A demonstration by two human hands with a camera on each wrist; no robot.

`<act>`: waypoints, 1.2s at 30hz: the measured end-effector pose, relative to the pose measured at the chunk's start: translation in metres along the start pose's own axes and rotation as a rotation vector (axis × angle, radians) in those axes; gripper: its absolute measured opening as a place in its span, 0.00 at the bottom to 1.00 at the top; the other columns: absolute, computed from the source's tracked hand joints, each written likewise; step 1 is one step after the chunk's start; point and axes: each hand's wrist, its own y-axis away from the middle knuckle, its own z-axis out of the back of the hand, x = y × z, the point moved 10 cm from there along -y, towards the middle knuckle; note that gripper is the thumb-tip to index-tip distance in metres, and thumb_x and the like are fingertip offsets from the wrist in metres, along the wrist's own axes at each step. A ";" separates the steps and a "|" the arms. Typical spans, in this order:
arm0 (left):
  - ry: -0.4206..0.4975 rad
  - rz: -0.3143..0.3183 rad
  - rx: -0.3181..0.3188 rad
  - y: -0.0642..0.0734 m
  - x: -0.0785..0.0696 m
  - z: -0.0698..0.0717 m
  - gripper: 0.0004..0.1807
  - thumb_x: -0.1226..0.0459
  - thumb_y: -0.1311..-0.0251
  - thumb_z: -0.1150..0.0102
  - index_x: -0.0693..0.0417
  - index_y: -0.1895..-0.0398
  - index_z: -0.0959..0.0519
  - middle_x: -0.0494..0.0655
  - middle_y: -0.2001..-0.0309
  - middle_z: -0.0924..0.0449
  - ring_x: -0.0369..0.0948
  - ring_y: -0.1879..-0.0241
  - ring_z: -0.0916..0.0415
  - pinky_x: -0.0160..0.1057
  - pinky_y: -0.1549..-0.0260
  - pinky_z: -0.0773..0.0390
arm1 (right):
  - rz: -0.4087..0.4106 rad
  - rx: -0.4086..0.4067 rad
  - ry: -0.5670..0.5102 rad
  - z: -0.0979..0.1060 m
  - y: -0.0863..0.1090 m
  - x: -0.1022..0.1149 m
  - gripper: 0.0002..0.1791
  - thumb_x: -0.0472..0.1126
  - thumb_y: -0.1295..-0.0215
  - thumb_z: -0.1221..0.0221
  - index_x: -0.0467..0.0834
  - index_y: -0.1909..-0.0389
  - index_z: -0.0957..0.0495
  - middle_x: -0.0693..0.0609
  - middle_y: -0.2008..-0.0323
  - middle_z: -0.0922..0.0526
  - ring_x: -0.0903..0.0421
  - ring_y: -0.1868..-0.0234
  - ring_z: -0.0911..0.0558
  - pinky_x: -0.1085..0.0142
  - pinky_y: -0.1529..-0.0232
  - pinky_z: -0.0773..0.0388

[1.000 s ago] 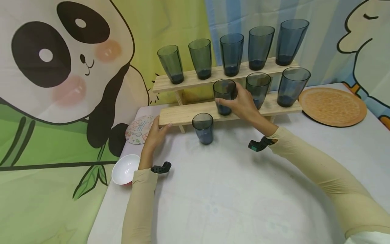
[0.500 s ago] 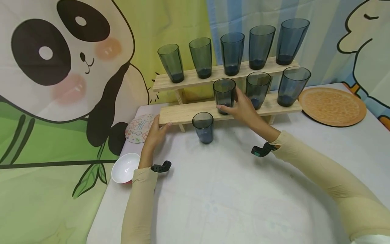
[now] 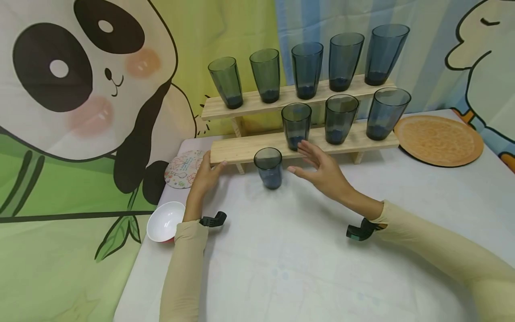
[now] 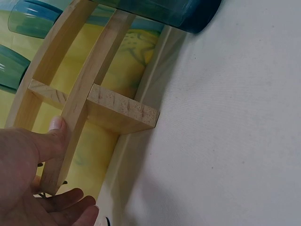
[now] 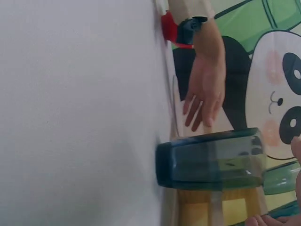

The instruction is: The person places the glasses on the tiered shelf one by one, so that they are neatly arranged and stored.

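On the two-tier wooden shelf (image 3: 241,150), my left hand (image 3: 206,179) grips the left end of the lower plank. In the left wrist view its thumb (image 4: 55,129) lies against the plank's edge. My right hand (image 3: 326,172) holds nothing, its fingers extended, just in front of the lower tier. A blue-grey glass tumbler (image 3: 268,169) stands upright on the table to the left of that hand; the right wrist view shows this tumbler (image 5: 209,162) close up. Behind the right fingertips, another tumbler (image 3: 296,123) stands on the lower plank, its base partly covered.
Two more tumblers, one of them a glass (image 3: 339,118), stand farther right on the lower plank. Several line the upper plank (image 3: 248,105). A round tan board (image 3: 440,141) lies at right; a floral round mat (image 3: 181,172) and white bowl (image 3: 165,221) lie at left.
My right hand has let go of the tumbler on the lower plank and drawn back toward me and down. That tumbler stays on the plank. The left hand keeps its hold on the shelf end.
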 end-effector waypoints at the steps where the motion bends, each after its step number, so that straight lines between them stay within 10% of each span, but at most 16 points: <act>1: 0.002 -0.001 0.001 0.000 0.000 0.000 0.44 0.51 0.21 0.45 0.54 0.14 0.55 0.60 0.15 0.52 0.58 0.16 0.56 0.60 0.18 0.55 | 0.003 0.016 0.009 -0.005 -0.002 -0.001 0.51 0.49 0.31 0.29 0.42 0.16 0.47 0.43 0.19 0.37 0.48 0.20 0.34 0.56 0.21 0.35; 13: 0.006 -0.014 0.007 -0.001 0.001 0.000 0.44 0.51 0.21 0.46 0.55 0.14 0.56 0.61 0.15 0.53 0.58 0.16 0.56 0.61 0.18 0.55 | -0.025 0.068 0.094 -0.059 -0.032 -0.026 0.59 0.59 0.40 0.24 0.44 0.16 0.46 0.48 0.21 0.34 0.47 0.23 0.30 0.51 0.24 0.30; 36: 0.010 0.005 0.017 0.000 0.000 -0.001 0.45 0.51 0.21 0.46 0.54 0.13 0.58 0.60 0.14 0.56 0.58 0.15 0.60 0.61 0.18 0.58 | 0.063 0.023 0.077 -0.063 -0.035 -0.016 0.49 0.51 0.40 0.22 0.43 0.22 0.34 0.46 0.34 0.21 0.50 0.35 0.19 0.53 0.35 0.20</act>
